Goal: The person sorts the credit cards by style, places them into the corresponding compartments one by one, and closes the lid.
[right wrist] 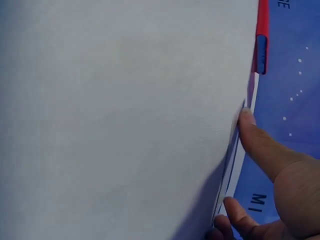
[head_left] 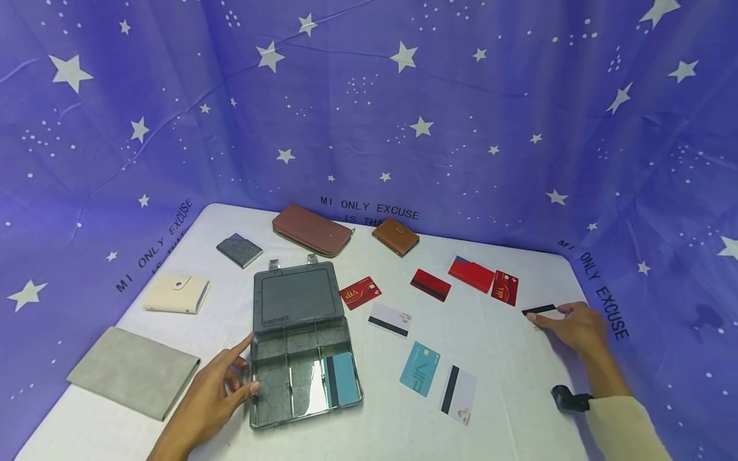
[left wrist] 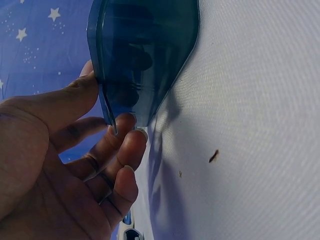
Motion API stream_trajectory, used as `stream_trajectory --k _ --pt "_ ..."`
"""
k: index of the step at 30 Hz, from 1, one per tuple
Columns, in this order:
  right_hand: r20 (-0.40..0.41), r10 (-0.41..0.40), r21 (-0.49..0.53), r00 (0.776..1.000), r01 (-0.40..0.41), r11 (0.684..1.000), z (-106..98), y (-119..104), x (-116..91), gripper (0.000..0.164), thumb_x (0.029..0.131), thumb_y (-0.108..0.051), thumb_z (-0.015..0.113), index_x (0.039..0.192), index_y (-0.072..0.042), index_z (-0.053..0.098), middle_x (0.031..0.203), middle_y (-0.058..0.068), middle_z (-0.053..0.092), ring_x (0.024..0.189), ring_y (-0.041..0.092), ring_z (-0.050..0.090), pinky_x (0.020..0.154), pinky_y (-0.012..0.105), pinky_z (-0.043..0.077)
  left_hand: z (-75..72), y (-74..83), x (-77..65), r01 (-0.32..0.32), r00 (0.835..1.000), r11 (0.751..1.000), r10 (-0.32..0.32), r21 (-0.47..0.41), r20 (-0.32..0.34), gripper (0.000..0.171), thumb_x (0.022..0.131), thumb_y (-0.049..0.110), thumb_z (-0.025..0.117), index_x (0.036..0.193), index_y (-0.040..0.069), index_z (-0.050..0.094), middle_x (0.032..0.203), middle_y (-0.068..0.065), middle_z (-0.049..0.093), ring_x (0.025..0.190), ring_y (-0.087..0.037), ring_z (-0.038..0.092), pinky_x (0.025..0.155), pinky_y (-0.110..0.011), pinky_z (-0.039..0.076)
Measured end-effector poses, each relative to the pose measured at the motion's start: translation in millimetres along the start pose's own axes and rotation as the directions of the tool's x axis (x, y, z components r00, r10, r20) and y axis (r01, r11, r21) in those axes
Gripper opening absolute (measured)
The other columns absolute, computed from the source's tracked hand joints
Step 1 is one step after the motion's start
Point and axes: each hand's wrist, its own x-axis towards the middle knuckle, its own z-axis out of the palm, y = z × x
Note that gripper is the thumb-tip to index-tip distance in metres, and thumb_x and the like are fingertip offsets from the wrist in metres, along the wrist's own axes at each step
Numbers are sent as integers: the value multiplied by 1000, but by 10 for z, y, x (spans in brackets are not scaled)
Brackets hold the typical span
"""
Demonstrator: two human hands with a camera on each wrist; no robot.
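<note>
My left hand (head_left: 207,397) holds the left side of a smoky grey plastic box (head_left: 300,294), its lid folded back. The left wrist view shows the thumb at the box's rim and bent fingers beside its wall (left wrist: 145,60). A blue card (head_left: 346,378) with a dark stripe lies in the box's front right compartment. At the table's right side, my right hand (head_left: 582,330) pinches a white card with a black stripe (head_left: 540,309). In the right wrist view, thumb and fingers of the right hand (right wrist: 270,165) are at opposite ends of that thin card.
Red cards (head_left: 430,285), white striped cards (head_left: 458,394) and a blue VIP card (head_left: 419,369) lie between box and right hand. A red card holder (head_left: 471,274) is further back. Wallets stand around: grey (head_left: 134,371), cream (head_left: 175,294), dark grey (head_left: 239,250), maroon (head_left: 311,230), brown (head_left: 396,237).
</note>
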Motion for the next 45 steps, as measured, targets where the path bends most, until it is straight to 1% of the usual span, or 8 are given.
stream_trajectory --k 4,7,12,15,19,27,36,45 --pt "19 -34 69 999 32 997 -4 -15 3 94 76 -48 83 135 12 41 130 37 43 110 49 44 82 55 44 0 0 0 -5 1000 1000 5 -4 0 82 78 15 84 150 13 45 99 -2 62 64 4 49 54 -20 43" --pt "3 -102 148 995 101 984 3 -42 -16 81 81 -36 82 135 8 41 129 36 42 105 46 46 74 46 44 -3 0 -4 -1 1000 1000 1 -5 2 81 78 15 84 150 13 45 99 -3 62 65 4 49 54 -20 43" --pt "-98 -164 257 982 185 949 45 -169 -121 57 88 -27 77 135 -6 53 115 21 47 79 25 56 54 30 43 -13 7 -11 17 1000 1000 -17 -7 16 81 79 16 84 150 14 45 99 -2 62 65 3 49 54 -20 43" --pt "-137 -171 382 976 211 900 43 -307 -228 55 88 -24 77 135 -9 53 99 10 43 66 10 62 52 25 51 -17 12 -11 21 1000 1000 -21 -3 20 81 79 16 83 150 14 45 99 -2 61 65 3 49 54 -20 43" --pt "-159 -217 514 963 269 814 42 -521 -372 55 84 -16 81 131 -9 54 84 1 48 64 1 66 57 26 58 -16 15 -6 8 1000 1000 -8 6 9 81 79 15 84 150 14 45 98 -1 61 65 4 49 54 -20 42" --pt "-126 -373 581 919 373 723 151 -1020 -766 51 84 -13 81 129 -5 59 93 3 56 69 6 67 65 26 59 -13 14 3 -12 1000 1000 12 20 -4 82 78 15 84 151 16 44 97 -1 62 65 4 48 54 -19 42" --pt "80 -566 688 820 365 627 327 -1599 -1240 48 84 -7 78 130 -10 63 109 22 55 81 23 76 70 34 60 -5 26 9 4 1000 1000 -4 18 11 82 78 14 84 151 14 44 98 -2 62 65 4 49 54 -20 42" --pt "207 -679 766 704 315 561 590 -2045 -1670 46 84 0 76 127 -13 66 111 25 52 83 31 75 70 36 60 -11 20 8 -15 1000 1000 15 27 6 81 79 14 83 150 12 44 98 -2 62 66 5 49 54 -19 42"
